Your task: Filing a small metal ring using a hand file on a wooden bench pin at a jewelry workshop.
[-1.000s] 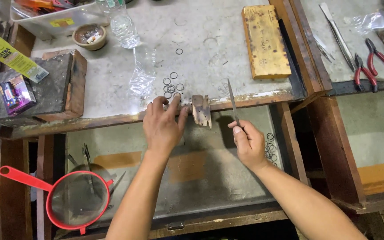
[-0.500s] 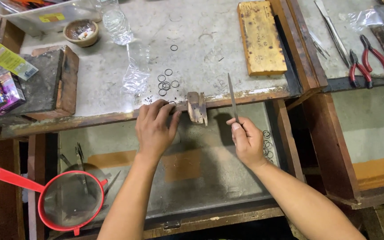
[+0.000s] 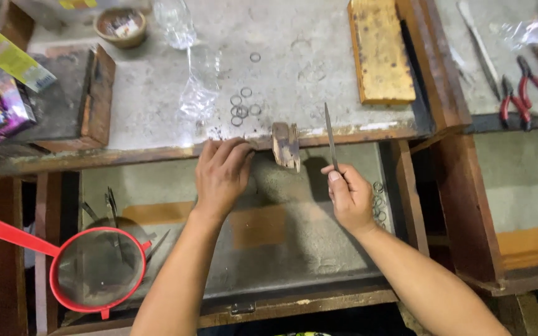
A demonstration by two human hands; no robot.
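- Since the earlier frames, both hands had kept nearly the same places, and the view had drifted slightly, so the bench edge sat a little lower in the picture.
- The left hand (image 3: 222,176) rested at the front edge of the grey, worn workbench top (image 3: 157,93), fingers curled over the edge just left of the small notched wooden bench peg (image 3: 286,145); whether it pinched anything under the fingertips could not be told.
- The right hand (image 3: 350,198) was closed around the lower end of a thin, pointed metal file (image 3: 329,134), which stood nearly upright just right of the peg, not touching it.
- Several small metal wire rings (image 3: 242,111) lay loose on the bench top (just above the left fingers), beside a crumpled clear plastic bag (image 3: 199,93).
- More rings (image 3: 378,199) lay in the open drawer tray (image 3: 281,261) near the right wrist.
- A red-rimmed mesh sieve (image 3: 98,267) sat in the drawer's lower left; red-handled pliers (image 3: 521,87) lay well apart to the right.
- Risk, as a judgement: the file's tip could slip off so small a piece and jab the left fingers, or a nudged ring could roll off the edge into the drawer.
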